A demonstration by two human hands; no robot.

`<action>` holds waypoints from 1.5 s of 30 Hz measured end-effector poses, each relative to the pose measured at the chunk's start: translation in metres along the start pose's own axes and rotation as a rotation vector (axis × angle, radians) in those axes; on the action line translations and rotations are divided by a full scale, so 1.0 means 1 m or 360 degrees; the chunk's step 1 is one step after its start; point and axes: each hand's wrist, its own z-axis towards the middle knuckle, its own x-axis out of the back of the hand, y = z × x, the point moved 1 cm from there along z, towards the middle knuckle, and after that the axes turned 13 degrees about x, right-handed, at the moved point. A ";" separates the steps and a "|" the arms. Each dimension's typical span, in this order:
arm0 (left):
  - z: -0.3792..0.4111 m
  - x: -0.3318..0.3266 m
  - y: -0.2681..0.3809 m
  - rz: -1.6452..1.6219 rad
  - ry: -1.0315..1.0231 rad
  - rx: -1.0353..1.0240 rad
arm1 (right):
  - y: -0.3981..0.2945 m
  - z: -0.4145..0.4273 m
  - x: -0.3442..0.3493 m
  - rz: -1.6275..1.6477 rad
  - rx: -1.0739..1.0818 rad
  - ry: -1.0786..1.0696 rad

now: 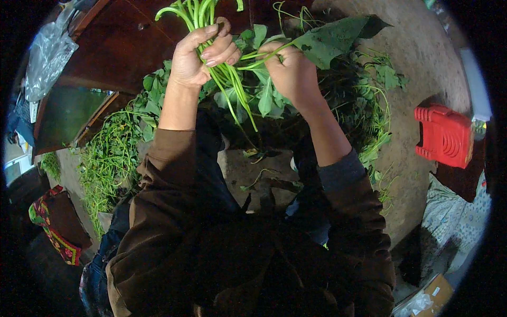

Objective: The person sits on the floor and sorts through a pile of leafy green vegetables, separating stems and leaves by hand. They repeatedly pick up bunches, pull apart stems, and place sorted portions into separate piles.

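Note:
My left hand (208, 51) is closed around a bundle of long, bare green stems (233, 85). Their curled ends rise past the top of the view, and the thin ends hang down toward my knees. Just to the right, my right hand (291, 65) pinches a leafy stalk (273, 51) between thumb and fingers. A large, dark green leaf (332, 39) with small holes spreads above that hand. Below and behind both hands lies a heap of leafy green vines (267, 95), partly hidden by my hands and forearms.
Tangled vines and stems (109, 158) cover the floor at left, and more trailing vines (376, 107) lie at right. A red plastic stool (445, 134) stands far right. Dark reddish-brown wooden furniture (119, 51) fills the upper left, beside a clear plastic bag (49, 59). A cardboard box (437, 291) sits lower right.

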 end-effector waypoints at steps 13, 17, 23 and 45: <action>-0.004 -0.002 0.003 0.0150 -0.0154 -0.0023 | 0.026 0.008 0.003 0.0381 0.0035 -0.0030; -0.030 0.005 0.025 -0.0047 -0.0215 -0.0122 | 0.067 0.009 0.045 0.1674 -0.0578 0.0433; -0.027 0.006 0.018 0.0049 -0.0218 -0.0046 | -0.005 0.012 0.050 0.0296 0.0139 0.0056; -0.004 -0.001 -0.003 0.0155 -0.0209 0.0057 | -0.005 0.004 0.000 0.0031 0.0121 0.0164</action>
